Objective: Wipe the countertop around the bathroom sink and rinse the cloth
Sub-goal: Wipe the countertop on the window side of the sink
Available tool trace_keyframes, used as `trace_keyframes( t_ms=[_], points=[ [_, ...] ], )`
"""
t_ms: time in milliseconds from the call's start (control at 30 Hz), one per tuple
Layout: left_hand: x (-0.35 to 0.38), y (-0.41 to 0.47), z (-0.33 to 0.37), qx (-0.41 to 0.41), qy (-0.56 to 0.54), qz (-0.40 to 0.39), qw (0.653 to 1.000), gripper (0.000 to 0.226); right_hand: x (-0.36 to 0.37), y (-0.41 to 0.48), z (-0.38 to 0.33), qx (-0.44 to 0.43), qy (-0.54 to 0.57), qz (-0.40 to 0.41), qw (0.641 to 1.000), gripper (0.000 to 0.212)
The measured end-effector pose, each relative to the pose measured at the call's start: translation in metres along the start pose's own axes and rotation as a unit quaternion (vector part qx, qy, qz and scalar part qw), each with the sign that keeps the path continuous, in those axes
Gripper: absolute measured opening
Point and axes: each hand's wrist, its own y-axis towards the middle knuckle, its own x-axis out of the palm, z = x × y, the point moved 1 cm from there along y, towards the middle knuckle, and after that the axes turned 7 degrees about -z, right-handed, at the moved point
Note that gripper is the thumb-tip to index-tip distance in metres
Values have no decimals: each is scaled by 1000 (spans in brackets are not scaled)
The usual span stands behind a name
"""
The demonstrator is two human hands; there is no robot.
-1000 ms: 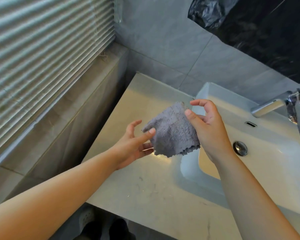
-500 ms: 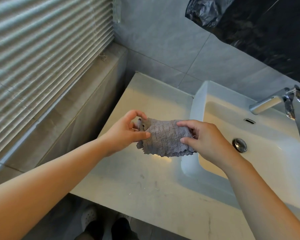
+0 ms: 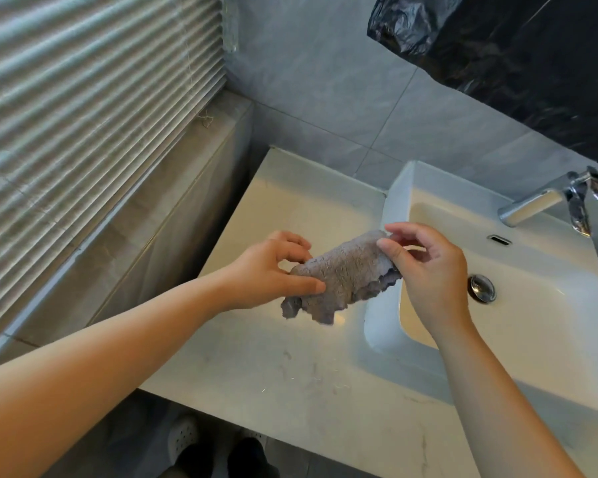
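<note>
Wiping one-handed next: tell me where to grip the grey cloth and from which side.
Grip the grey cloth across its bunched middle, from above, palm down. It hangs slanted over the countertop, pinched at its lower end by the left hand and at its upper corner by the right hand, so only the middle is free.

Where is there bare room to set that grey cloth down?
The countertop is bare from the back wall to the front edge, between the window ledge and the sink. Its bowl holds only the drain plug. It is crowded only where the left hand and right hand hold the cloth.
</note>
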Motion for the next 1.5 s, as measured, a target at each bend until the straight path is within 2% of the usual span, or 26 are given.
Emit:
trace_keyframes(
  t_ms=[67, 100, 167, 267, 333, 367, 433, 533, 667, 700, 767, 800, 867, 1000, 1200, 1367, 1500],
  points=[
    [-1, 0, 3, 1, -16, -8, 1000, 16, 11, -2, 14, 64, 117, 5, 991, 7],
    [-1, 0, 3, -5, -18, -10, 1000, 15, 20, -6, 21, 122, 206, 0, 971, 8],
    [-3, 1, 3, -23, -4, -7, 1000, 15, 43, -17, 34, 248, 363, -4, 898, 29],
    [-9, 4, -1, -37, 42, 4, 998, 16, 71, -37, 46, 391, 465, -35, 793, 58],
    [-10, 4, -3, -38, 53, 11, 998, 16, 86, -45, 47, 424, 539, -83, 723, 74],
    [-10, 4, -4, -40, 48, 11, 998, 17, 92, -46, 45, 418, 569, -106, 700, 77],
    [-8, 3, -6, -47, 37, 3, 998, 18, 100, -42, 38, 382, 609, -120, 685, 70],
    [-4, 4, -13, -58, 63, -4, 996, 20, 105, -28, 37, 350, 609, -40, 710, 51],
    [2, 7, -28, -79, 38, -21, 996, 21, 101, -18, 43, 312, 528, 27, 790, 34],
    [3, 8, -33, -79, 31, -24, 996, 23, 99, -17, 46, 308, 466, 50, 828, 27],
    [4, 7, -45, -77, 64, -26, 995, 28, 89, -16, 55, 276, 267, 107, 917, 16],
    [4, 5, -53, -79, 95, -24, 992, 29, 82, -17, 62, 243, 169, 124, 947, 15],
    [2, 1, -75, -88, 157, -15, 984, 28, 69, -18, 77, 182, 31, 126, 975, 17],
    [0, -16, -121, -114, 229, 19, 967, 29, 56, -14, 109, 105, -144, 68, 982, 21],
    [5, -32, -157, -107, 258, 47, 959, 29, 84, 0, 136, 51, -343, 43, 937, 24],
    [8, -34, -174, -97, 242, 71, 963, 29, 113, 6, 178, 73, -349, 32, 934, 27],
    [9, -33, -185, -95, 228, 85, 965, 28, 140, 6, 190, 115, -190, 95, 970, 26]
  ],
)
